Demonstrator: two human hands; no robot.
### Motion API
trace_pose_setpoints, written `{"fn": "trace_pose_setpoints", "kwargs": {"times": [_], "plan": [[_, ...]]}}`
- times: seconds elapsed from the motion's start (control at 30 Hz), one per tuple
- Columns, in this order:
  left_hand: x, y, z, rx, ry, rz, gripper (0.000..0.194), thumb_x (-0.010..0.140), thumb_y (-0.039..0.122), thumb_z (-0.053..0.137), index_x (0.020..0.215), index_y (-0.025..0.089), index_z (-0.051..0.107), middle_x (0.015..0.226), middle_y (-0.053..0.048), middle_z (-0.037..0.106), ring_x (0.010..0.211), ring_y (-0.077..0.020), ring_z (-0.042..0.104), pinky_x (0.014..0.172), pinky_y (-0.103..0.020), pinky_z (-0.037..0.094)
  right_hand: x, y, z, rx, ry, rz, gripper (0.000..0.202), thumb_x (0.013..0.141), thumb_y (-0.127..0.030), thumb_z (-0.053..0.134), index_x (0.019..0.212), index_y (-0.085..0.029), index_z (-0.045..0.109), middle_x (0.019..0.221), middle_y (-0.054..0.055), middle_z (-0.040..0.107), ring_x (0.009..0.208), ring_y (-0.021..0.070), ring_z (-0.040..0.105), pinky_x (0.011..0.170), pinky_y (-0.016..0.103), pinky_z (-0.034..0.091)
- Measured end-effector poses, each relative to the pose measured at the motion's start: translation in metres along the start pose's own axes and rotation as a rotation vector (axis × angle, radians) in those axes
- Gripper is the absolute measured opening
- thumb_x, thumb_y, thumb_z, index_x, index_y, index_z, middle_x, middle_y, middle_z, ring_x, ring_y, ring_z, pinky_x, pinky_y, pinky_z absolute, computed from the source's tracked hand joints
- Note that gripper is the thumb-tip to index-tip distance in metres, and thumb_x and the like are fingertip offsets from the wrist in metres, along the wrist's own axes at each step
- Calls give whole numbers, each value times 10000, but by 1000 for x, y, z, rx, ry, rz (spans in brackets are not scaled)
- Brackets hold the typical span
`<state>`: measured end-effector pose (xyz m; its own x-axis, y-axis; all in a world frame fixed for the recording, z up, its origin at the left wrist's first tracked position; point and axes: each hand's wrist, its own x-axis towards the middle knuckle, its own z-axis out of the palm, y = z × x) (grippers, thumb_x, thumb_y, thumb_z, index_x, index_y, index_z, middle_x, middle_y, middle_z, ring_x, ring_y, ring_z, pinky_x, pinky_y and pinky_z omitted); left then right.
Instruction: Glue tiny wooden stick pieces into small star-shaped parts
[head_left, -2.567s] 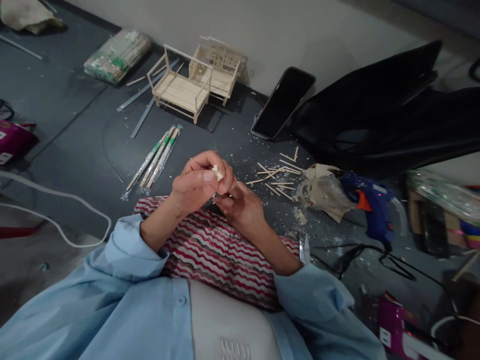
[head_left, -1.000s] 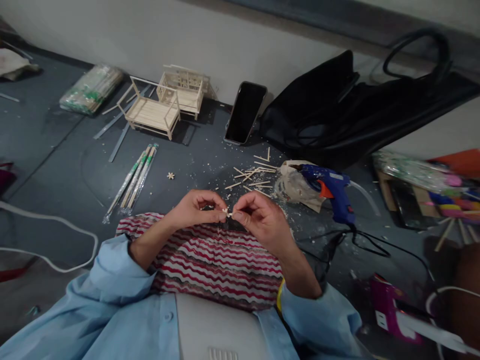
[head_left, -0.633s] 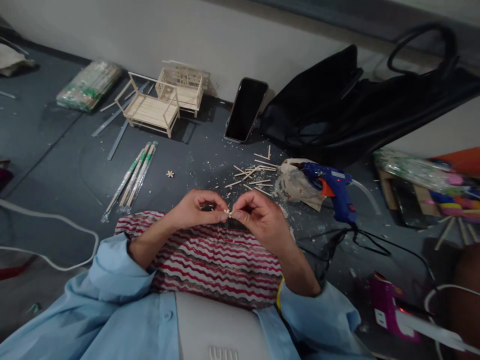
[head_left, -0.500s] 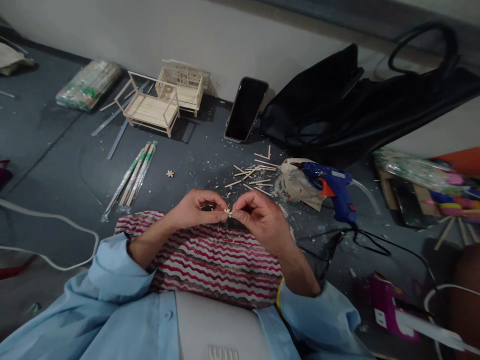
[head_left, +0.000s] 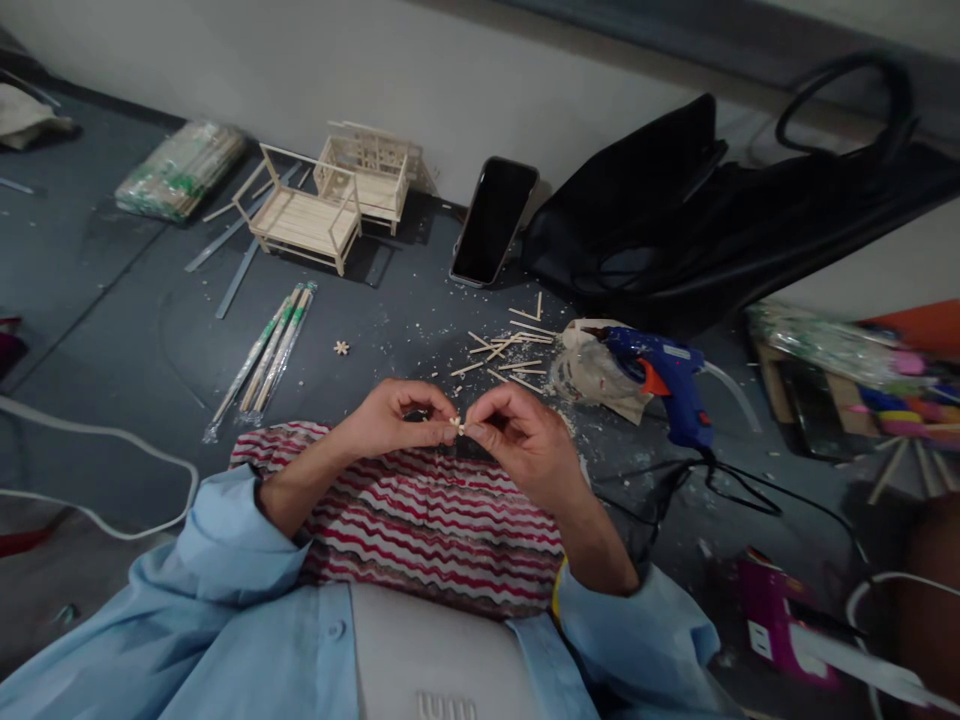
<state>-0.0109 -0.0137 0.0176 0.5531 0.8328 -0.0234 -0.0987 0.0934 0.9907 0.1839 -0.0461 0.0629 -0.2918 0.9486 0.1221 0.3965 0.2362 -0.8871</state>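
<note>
The thumb and forefinger of the left hand (head_left: 394, 415) pinch a small wooden piece (head_left: 457, 426), and those of the right hand (head_left: 529, 435) are drawn narrow on its other side, tips against it; its exact shape is too small to tell. It sits between the hands, above the near edge of a striped cloth (head_left: 435, 520). Beyond, on the dark table (head_left: 405, 310), lie a wooden flower (head_left: 341, 348) and, to the right, loose sticks (head_left: 517, 345) near a blue glue gun (head_left: 667, 370). Wrapped sticks (head_left: 274, 345) lie left of the flower. Farther back stand a small wooden bench (head_left: 304, 222) and a phone (head_left: 495, 220), leaning beside a black bag (head_left: 660, 220).
</note>
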Motion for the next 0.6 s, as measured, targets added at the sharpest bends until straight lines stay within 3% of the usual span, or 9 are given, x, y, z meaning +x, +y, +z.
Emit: {"fn": "trace_pose_setpoints", "kwargs": {"times": [0.6], "plan": [[0, -2, 0, -15, -1, -4, 243, 710, 336, 810, 767, 122, 709, 663, -23, 667, 612, -96, 568, 609, -215, 462, 0, -1, 0, -76, 3, -47, 80, 892, -190, 611, 820, -223, 602, 786, -12, 652, 703, 131, 593, 661, 253, 452]]}}
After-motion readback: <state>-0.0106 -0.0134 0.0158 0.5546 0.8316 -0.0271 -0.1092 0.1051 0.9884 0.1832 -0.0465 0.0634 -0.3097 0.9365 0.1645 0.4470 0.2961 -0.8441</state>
